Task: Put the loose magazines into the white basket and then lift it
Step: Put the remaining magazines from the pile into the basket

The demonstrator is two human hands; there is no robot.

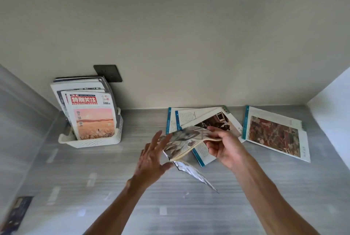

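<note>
Pinching a floppy magazine (pixel 186 142) by its far edge, the right hand (pixel 222 148) holds it above the tabletop (pixel 94 187); the left hand (pixel 151 160) steadies it with straight fingers (pixel 158 140). Risk: it sags open and slips. White basket (pixel 91 141), left, already holds several upright magazines (pixel 89 109).

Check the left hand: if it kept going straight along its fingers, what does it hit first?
Left hand, open, fingers point up and right at the held magazine, already at its near edge. It would likely meet that first; the teal-edged magazines lie beyond. Depth unclear.
</note>
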